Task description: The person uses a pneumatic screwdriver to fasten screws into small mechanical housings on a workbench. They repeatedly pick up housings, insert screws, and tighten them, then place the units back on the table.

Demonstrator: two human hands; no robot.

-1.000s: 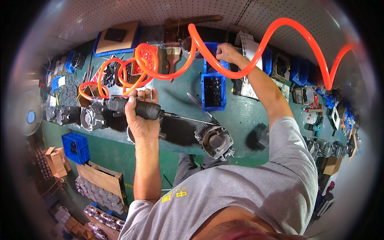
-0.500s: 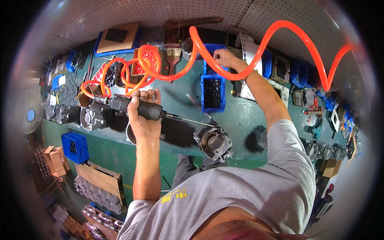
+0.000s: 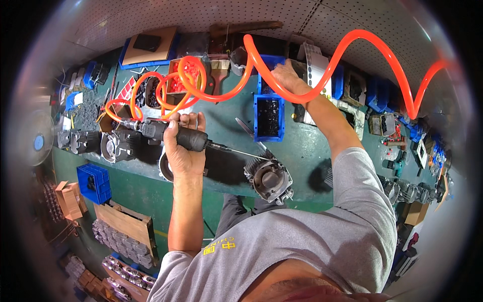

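My left hand is wrapped round a black air screwdriver, whose long thin bit points right. The bit's end is by the top edge of a grey finned metal cylinder on the bench; whether they touch I cannot tell. A coiled orange air hose runs from the screwdriver's rear across the bench. Farther off, my right hand reaches to the rear blue bin, its fingertips hidden. Just in front stands another blue bin holding small dark parts.
Other finned metal castings line the bench's left front edge, with more at the right. A brush and a box of red parts lie at the back. A blue crate stands below at left.
My right hand has shifted slightly right at the rear bin, its fingers now less visible. My left hand and the screwdriver have hardly moved.
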